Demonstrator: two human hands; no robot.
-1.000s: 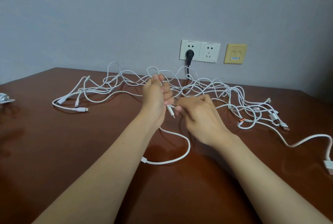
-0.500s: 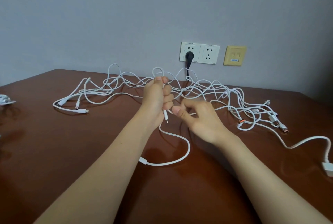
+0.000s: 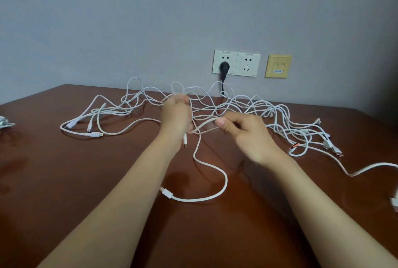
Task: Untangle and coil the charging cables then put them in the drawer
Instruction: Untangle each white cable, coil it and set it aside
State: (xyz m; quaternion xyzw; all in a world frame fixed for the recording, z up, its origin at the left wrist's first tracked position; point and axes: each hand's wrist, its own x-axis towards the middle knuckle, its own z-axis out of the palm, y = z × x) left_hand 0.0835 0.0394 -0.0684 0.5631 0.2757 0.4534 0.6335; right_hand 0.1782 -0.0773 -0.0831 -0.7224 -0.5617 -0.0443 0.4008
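Clenching observed at left hand (image 3: pixel 175 116), 1 white cable (image 3: pixel 204 124) gripped, same strand pinched by right hand (image 3: pixel 245 132) just beside, tangle (image 3: pixel 269 112) spread behind both.

brown table (image 3: pixel 64 181) | white double socket (image 3: pixel 247 64) on wall | black plug (image 3: pixel 224 67) in left outlet | yellow plate (image 3: pixel 278 66) beside

Your left hand (image 3: pixel 175 116) and right hand (image 3: pixel 243 132) are bare, and so are both forearms (image 3: pixel 133 192) right down to the bottom edge. Your right thumbnail (image 3: pixel 220 121) is trimmed short.
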